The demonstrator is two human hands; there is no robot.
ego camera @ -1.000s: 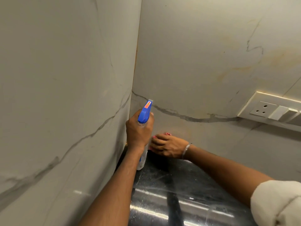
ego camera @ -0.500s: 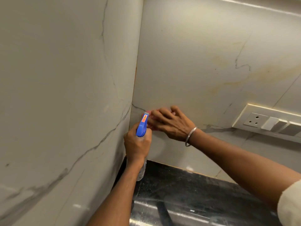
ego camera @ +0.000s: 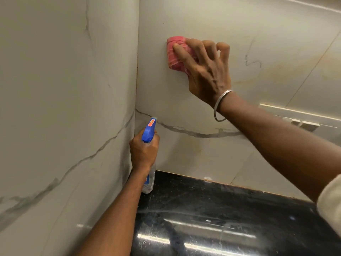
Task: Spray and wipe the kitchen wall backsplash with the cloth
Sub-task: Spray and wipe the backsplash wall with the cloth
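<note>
- Corner of two pale, grey-veined walls: the side wall (ego camera: 64, 89) fills the left and the backsplash (ego camera: 203, 108) the right, and they meet at a vertical seam. A glossy black bench (ego camera: 221, 218) runs along the backsplash's bottom edge.
- Bare tile lies above and to the right of the right hand (ego camera: 206, 71). A switch plate (ego camera: 299, 122) sits lower right, well apart from the cloth.
- Bunched pink cloth (ego camera: 174, 52) is pressed high on the backsplash near the seam. The right fingers (ego camera: 186, 56) are spread and bent over its right part, and the rest sticks out to their left.
- Left hand (ego camera: 144, 152) grips a spray bottle (ego camera: 149, 130) by the neck, low in the corner, with its blue head towards the backsplash.
- Whether the bottle's clear base touches the bench cannot be told. The left fingers curl round the bottle's far side, mostly hidden. The right forearm covers part of the switch plate, and a pale sleeve (ego camera: 330, 204) is cut off at the right edge.
</note>
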